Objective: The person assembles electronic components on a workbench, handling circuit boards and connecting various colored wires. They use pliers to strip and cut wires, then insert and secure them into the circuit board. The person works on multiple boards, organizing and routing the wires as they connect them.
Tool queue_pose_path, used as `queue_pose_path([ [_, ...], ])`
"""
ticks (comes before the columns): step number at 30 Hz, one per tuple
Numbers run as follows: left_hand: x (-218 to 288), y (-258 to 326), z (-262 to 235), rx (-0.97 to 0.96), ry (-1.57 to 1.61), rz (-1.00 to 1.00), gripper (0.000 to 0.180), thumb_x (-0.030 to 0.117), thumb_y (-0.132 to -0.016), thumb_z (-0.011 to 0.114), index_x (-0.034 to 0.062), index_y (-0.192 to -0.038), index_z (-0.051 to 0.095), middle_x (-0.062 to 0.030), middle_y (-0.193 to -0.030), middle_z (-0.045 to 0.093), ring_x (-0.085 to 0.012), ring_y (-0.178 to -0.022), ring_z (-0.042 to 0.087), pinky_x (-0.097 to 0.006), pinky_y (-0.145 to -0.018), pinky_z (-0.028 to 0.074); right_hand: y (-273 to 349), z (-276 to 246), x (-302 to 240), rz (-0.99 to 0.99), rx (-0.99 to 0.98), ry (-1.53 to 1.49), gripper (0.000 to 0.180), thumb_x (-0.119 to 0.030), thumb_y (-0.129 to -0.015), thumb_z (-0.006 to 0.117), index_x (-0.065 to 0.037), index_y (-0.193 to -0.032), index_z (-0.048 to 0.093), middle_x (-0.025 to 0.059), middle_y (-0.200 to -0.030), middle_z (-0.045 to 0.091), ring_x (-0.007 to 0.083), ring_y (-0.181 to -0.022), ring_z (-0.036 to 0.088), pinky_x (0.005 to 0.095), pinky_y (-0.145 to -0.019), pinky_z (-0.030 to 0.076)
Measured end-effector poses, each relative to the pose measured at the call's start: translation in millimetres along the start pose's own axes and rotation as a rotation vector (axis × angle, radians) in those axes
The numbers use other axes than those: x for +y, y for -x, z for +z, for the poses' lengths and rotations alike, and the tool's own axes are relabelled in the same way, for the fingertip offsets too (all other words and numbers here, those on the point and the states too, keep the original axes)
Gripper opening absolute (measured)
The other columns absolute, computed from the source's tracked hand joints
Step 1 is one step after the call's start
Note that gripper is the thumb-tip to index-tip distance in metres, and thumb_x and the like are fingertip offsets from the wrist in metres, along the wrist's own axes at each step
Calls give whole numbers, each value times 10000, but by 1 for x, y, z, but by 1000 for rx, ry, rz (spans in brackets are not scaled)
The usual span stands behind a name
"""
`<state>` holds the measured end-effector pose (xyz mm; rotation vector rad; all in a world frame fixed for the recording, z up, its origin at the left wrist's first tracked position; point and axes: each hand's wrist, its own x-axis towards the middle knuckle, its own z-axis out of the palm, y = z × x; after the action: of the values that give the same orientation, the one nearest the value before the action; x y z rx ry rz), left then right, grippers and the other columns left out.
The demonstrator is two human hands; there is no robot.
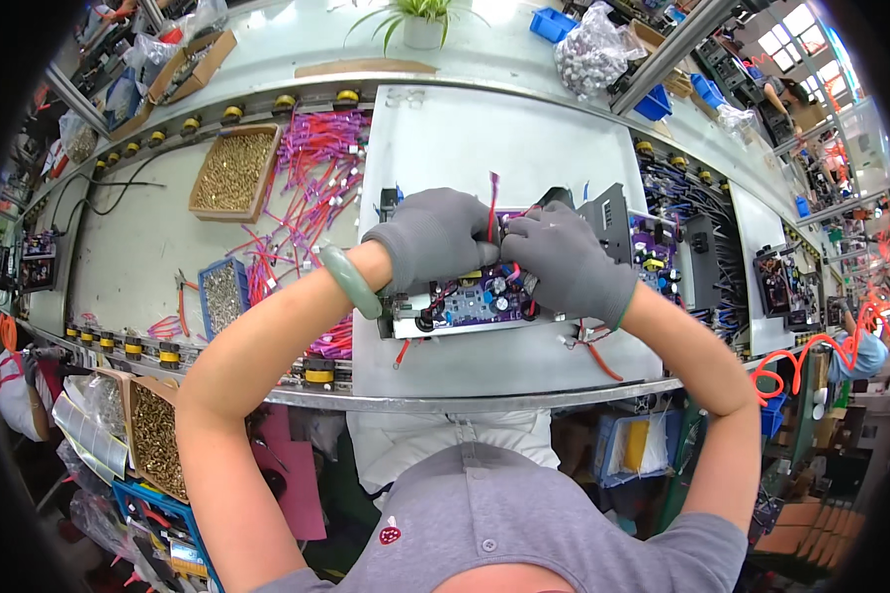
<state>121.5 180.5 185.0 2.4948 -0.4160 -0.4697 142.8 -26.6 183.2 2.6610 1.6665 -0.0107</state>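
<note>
A factory conveyor bench point(465, 381) fills the view. At centre, a purple circuit board point(475, 301) sits in its metal tray. Left hand point(435, 237) pinches a red wire point(491, 203); right hand point(564, 262) curls onto the board. Wiring looks unfinished: loose wires point(311, 178) wait at ten o'clock.

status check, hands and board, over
Left hand and right hand, both gloved, pinching red wires over purple board. Board flat on grey tray. Nothing blocking.
</note>
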Motion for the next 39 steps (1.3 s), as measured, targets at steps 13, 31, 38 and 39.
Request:
queue_pose_path([
  [13,3,-6,-1,24,78,-68,306,341,-856,665,100,-1021,757,-154,-908,735,-306,-863,705,-390,-841,541,14,14,-3,314,615,-786,83,-112,-807,728,-43,-848,709,98,-727,599,261,-698,600,377,-649,483],
  [31,19,1,19,37,-442,241,184,209,-884,611,104,-1034,634,-115,-1028,653,-334,-839,680,-462,-694,552,14,15,-3,250,741,-857,57,-43,-817,709,-6,-841,673,90,-744,613,154,-613,554,301,-564,444],
  [38,14,-12,10,4,-363,195,216,249,-870,631,116,-1032,681,-106,-992,666,-338,-868,682,-447,-786,546,20,24,-2,325,769,-1083,103,-53,-886,707,-24,-976,666,37,-781,642,79,-696,588,254,-655,497],
  [39,15,-18,3,-38,-339,145,228,257,-864,640,114,-1035,689,-98,-1006,670,-341,-862,679,-438,-787,548,22,21,-4,348,788,-1110,107,-53,-885,708,-24,-979,667,39,-783,641,82,-699,590,254,-660,497],
])
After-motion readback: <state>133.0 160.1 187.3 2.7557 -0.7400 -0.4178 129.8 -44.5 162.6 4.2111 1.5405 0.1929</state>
